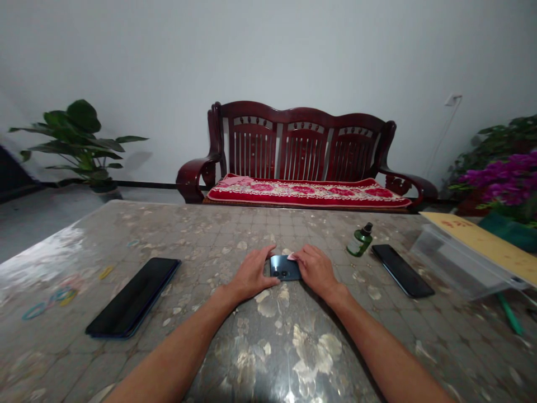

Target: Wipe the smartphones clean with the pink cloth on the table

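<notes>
A dark blue smartphone (287,268) lies back side up on the table, its camera lenses toward its lower left. My left hand (253,272) grips its left end, thumb along the near edge and fingers at the far edge. On the phone's right part rests my right hand (315,270), its fingers bent and pressed together. A small white piece (291,257), like a wipe or tissue, peeks out from under those fingertips. How much of it is inside the hand is hidden.
A large dark phone or tablet (134,296) lies at left, near coloured rubber bands (50,302). At right are a green spray bottle (359,240), another black phone (401,271) and a clear plastic box (444,268) under a yellow envelope (482,240). A wooden bench (304,140) stands behind the table.
</notes>
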